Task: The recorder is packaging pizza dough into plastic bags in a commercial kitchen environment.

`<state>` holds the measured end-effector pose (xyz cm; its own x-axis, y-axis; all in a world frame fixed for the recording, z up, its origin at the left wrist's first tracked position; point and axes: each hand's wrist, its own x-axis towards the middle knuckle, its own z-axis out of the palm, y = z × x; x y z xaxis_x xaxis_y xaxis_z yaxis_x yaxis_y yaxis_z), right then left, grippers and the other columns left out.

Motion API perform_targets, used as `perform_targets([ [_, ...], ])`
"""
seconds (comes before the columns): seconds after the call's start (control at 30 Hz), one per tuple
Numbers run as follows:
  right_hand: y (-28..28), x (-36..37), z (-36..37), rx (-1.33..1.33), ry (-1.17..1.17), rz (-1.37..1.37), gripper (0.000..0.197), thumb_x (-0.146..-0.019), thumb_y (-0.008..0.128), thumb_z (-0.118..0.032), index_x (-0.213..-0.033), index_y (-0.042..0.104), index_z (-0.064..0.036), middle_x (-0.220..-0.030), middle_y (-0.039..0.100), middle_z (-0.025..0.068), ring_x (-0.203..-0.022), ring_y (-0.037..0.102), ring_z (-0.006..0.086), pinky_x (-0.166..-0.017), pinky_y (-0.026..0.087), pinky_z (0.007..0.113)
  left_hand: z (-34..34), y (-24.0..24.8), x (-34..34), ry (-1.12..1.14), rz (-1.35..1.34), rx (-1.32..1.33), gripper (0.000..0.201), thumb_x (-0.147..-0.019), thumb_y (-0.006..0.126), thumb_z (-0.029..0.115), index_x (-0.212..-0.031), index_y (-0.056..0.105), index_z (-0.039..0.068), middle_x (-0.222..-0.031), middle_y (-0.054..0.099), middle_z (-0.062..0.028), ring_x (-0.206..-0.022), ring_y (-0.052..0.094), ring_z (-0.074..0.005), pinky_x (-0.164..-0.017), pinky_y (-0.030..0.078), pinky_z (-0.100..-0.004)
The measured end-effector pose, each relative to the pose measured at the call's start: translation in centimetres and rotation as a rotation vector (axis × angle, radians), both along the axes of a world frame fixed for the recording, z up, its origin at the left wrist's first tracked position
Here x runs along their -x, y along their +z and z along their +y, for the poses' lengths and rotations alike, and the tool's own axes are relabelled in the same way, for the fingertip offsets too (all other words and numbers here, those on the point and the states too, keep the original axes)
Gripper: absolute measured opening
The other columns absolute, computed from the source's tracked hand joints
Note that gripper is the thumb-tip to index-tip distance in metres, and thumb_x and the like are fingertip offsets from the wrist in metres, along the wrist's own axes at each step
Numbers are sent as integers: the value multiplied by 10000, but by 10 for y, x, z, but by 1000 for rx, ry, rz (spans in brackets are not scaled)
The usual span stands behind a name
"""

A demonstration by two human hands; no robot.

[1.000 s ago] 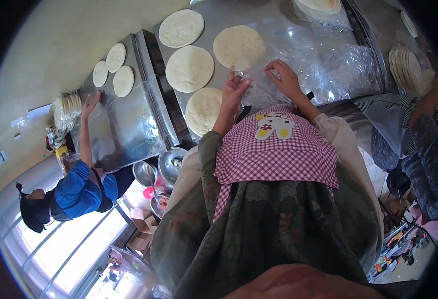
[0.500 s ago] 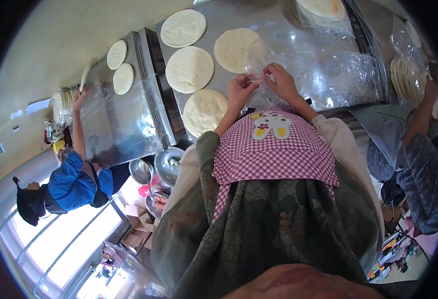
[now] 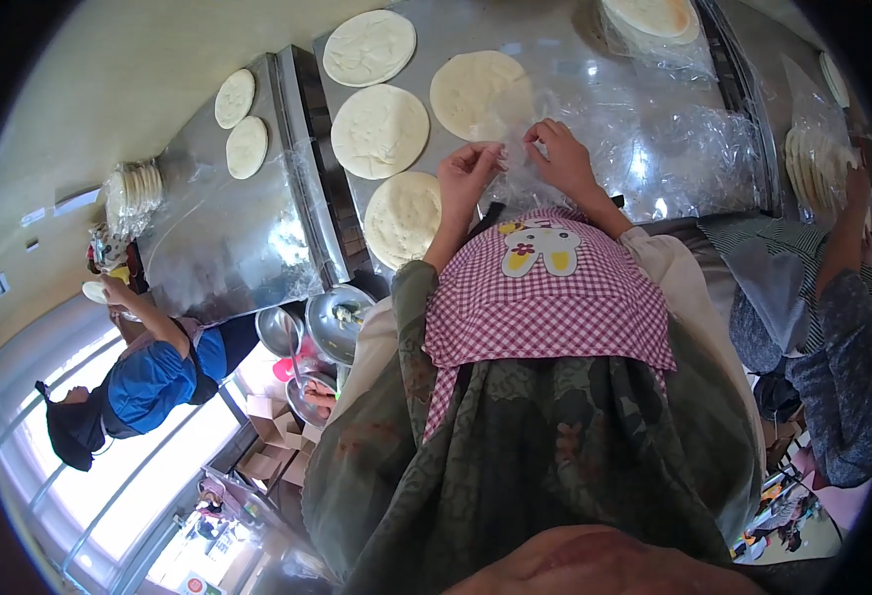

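Note:
My left hand (image 3: 470, 175) pinches the edge of a clear plastic bag (image 3: 528, 183) between thumb and fingers, close above the steel table's front edge. On the bag's other side my right hand (image 3: 562, 159) is closed in a pinch on the film, a small gap from the left. The bag's upper part overlaps the right side of a round flatbread (image 3: 471, 94). To the left lie more flatbreads: a far one (image 3: 369, 48), a middle one (image 3: 379, 131), and a near one (image 3: 402, 220) beside my left wrist.
Loose clear bags (image 3: 689, 149) cover the table's right part; bagged flatbreads (image 3: 651, 18) lie behind. At left, a co-worker in blue (image 3: 148, 387) stands at another steel table (image 3: 223, 223) with a flatbread stack (image 3: 133, 198). A co-worker's hand (image 3: 856, 188) holds bagged flatbreads at right. Steel bowls (image 3: 337, 322) stand lower left.
My hands have drawn slightly apart, the left one moving left with the bag's edge. The co-worker in blue has brought a flatbread back from the stack toward their body.

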<state>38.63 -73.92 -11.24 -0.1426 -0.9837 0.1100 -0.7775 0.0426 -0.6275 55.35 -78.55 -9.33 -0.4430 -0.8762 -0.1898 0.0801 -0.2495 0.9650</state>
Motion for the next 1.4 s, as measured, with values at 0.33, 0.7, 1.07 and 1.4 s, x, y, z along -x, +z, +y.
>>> perform_targets([
  [0.33, -40, 98, -11, 81, -649, -508, 150, -809, 495, -183, -909, 505, -72, -812, 541, 87, -717, 540, 224, -652, 445, 343, 10, -71, -66, 140, -148, -127, 182, -807, 569, 123, -805, 610, -54, -681, 615, -72, -583, 562, -104, -565, 449, -208],
  [0.7, 12, 308, 17, 488, -1003, -1162, 170, -817, 448, -115, -964, 521, -69, -764, 524, 38, -714, 525, 192, -608, 466, 322, 41, -68, -84, 59, -497, -24, 159, -782, 581, 97, -747, 605, -56, -580, 596, -79, -502, 561, -109, -483, 437, -221],
  [1.07, 69, 156, 3, 517, -453, -790, 214, -850, 471, -140, -1046, 491, -59, -876, 529, 24, -770, 516, 129, -778, 413, 256, 51, -32, -100, -238, -513, 33, 375, -767, 590, 96, -1130, 503, 63, -691, 624, -99, -569, 584, -112, -515, 448, -233],
  [1.4, 9, -45, 6, 37, 294, -251, 173, -805, 465, -171, -909, 560, -71, -844, 558, 91, -751, 524, 274, -701, 420, 351, 22, 32, -63, -17, -11, -137, 511, -874, 441, 206, -1317, 240, 49, -1013, 572, -158, -816, 566, -149, -685, 428, -239],
])
